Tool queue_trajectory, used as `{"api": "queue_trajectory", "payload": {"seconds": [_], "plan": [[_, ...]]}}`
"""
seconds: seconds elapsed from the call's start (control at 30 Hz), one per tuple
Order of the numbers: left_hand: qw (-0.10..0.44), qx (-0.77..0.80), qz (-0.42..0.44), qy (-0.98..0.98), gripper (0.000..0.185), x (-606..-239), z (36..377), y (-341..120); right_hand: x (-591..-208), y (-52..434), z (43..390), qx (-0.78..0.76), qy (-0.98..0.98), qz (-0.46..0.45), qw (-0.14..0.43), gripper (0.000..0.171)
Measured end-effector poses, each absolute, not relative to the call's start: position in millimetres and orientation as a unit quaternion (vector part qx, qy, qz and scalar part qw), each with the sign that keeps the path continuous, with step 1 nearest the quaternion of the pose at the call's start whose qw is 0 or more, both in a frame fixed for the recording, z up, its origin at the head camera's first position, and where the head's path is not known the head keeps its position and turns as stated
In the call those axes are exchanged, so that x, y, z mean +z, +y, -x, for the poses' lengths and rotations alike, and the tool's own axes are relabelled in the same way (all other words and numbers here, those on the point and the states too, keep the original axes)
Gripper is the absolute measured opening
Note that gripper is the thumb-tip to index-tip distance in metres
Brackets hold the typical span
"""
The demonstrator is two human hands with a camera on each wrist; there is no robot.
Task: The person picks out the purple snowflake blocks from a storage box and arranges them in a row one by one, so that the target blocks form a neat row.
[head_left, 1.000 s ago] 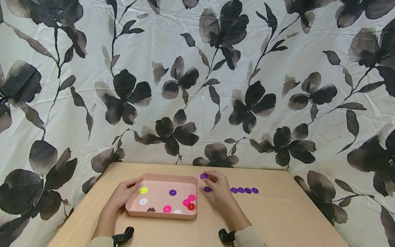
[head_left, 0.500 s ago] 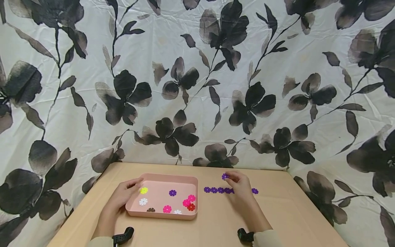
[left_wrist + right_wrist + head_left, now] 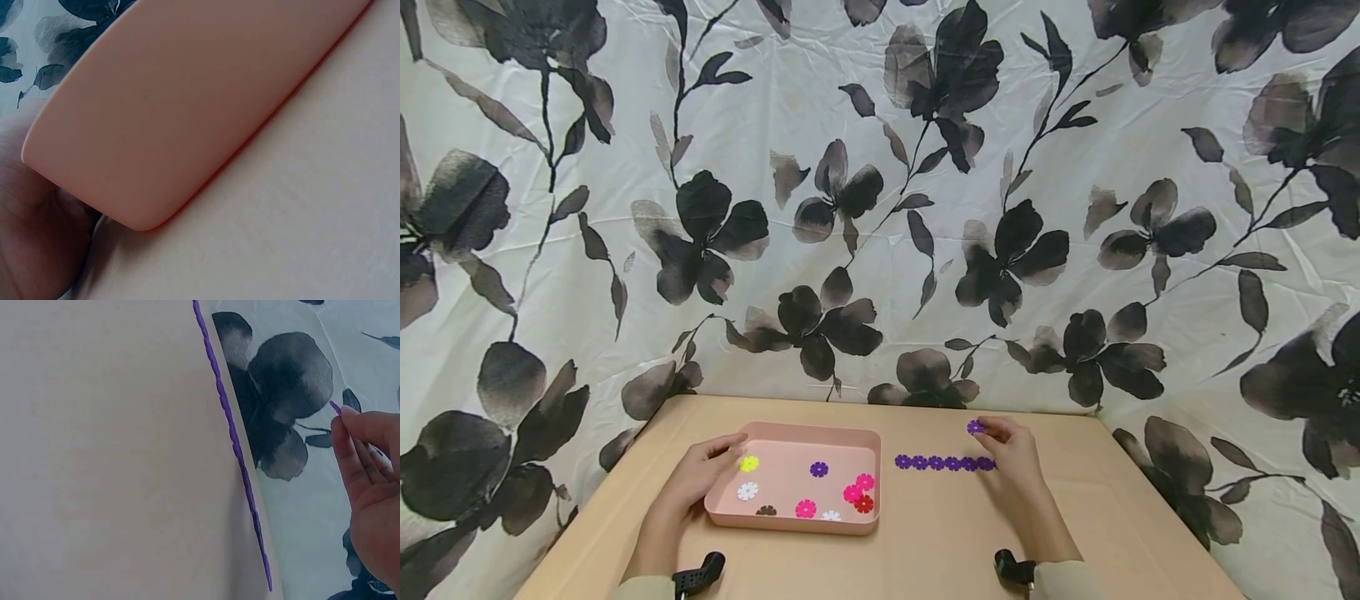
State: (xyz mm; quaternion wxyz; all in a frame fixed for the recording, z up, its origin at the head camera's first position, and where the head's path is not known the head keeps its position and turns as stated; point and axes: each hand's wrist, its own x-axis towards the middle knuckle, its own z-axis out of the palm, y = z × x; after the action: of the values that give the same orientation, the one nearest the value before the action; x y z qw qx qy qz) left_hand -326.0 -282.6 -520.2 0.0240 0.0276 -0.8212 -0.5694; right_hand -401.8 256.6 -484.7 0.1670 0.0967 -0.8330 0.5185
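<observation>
My right hand [image 3: 1021, 458] pinches a purple flower-shaped piece [image 3: 975, 427] between thumb and fingertips, raised above the right end of a row of matching purple flowers [image 3: 936, 462]. From the right wrist, the held piece shows edge-on at the fingertips, and the row looks like a thin purple line on the table. A shallow pink tray [image 3: 790, 522] stands left of the row. At its left side my left hand [image 3: 692, 475] grips the rim; the left wrist view shows that hand partly hidden behind the tray's corner.
Inside the tray lie a yellow flower [image 3: 749, 463], a purple flower [image 3: 819, 469], a brown one [image 3: 766, 510], a red one [image 3: 863, 503], and several pink and white ones. A light wooden table [image 3: 940, 546] carries everything, with a floral cloth [image 3: 865, 250] behind it.
My right hand has moved rightward along the row with the purple flower still pinched, uncovering the row's left part. My left hand and the tray have stayed put.
</observation>
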Motion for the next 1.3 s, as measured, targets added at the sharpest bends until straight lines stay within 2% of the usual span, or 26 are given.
{"api": "queue_trajectory", "payload": {"seconds": [0.13,0.37,0.9,1.3], "plan": [[0.028,-0.574,-0.026,-0.818,0.05,-521,327,-283,-484,270,402,0.49,-0.851,-0.069,0.175,0.031],[0.028,-0.574,-0.022,-0.818,0.05,-520,326,-282,-490,293,402,0.483,-0.862,-0.022,0.149,0.033],[0.039,-0.571,-0.021,-0.82,0.049,-524,327,-282,-513,336,397,0.453,-0.88,0.057,0.129,0.033],[0.033,-0.575,-0.02,-0.817,0.051,-522,326,-281,-520,342,397,0.44,-0.884,0.077,0.135,0.031]]}}
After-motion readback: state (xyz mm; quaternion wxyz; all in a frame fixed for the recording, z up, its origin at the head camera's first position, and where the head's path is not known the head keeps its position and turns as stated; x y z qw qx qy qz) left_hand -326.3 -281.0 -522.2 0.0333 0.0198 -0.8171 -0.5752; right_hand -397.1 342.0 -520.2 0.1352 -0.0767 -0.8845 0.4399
